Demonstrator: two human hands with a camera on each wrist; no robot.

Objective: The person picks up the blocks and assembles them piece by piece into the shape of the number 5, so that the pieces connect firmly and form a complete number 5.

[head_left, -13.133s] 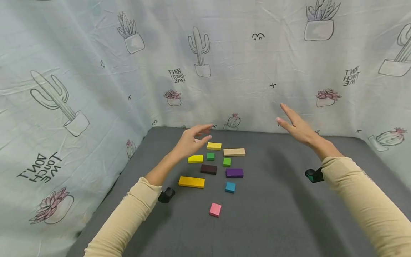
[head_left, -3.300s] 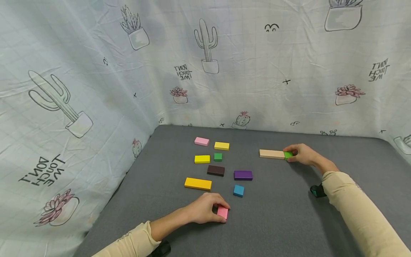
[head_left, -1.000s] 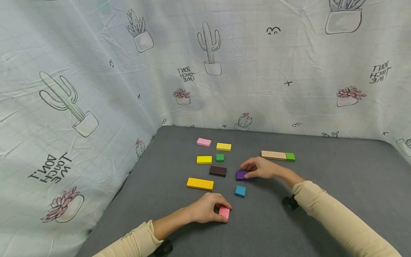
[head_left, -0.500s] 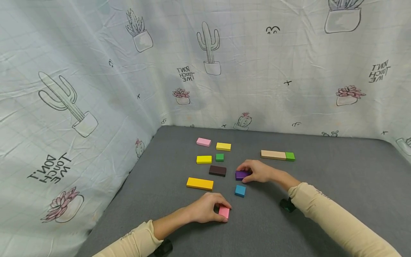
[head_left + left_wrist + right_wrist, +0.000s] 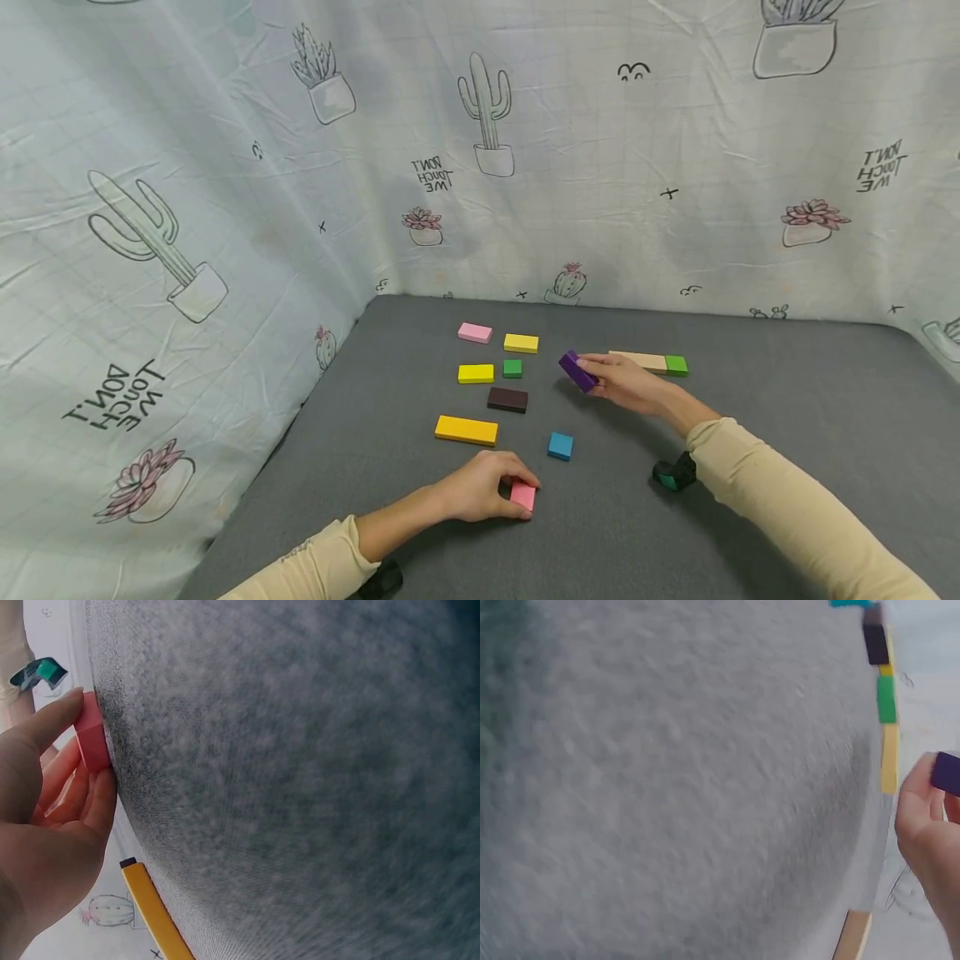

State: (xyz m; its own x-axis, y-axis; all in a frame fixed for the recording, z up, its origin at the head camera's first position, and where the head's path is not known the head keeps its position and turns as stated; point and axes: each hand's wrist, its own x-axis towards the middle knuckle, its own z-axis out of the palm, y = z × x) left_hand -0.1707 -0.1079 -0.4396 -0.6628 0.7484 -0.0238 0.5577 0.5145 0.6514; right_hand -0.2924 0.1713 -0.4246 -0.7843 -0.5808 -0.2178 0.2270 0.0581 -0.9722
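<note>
Left hand (image 5: 480, 487): thumb and fingertips pinch the pink square (image 5: 523, 494) by opposite edges, parted only as far as the block is wide.
Pink square: rests on the grey table (image 5: 600, 533), nearest the viewer of all the blocks.
Blue block (image 5: 560, 446): lies flat beyond the pink square, slightly right.
Orange block (image 5: 466, 430): long, flat, left of the blue block.
Brown block (image 5: 507, 400): flat, just beyond the orange block.
Right hand (image 5: 630, 385): thumb and fingers closed around one end of the purple block (image 5: 577, 372).
Purple block: tilted, held up off the table.
Left cluster: yellow block (image 5: 476, 374) beside the green block (image 5: 512, 369); behind them, pale pink block (image 5: 475, 332) and second yellow block (image 5: 521, 343).
Right row: tan block (image 5: 647, 362) touching the lime block (image 5: 677, 366) end to end, beyond the right hand.
Backdrop (image 5: 600, 150): white cloth printed with potted cacti.
</note>
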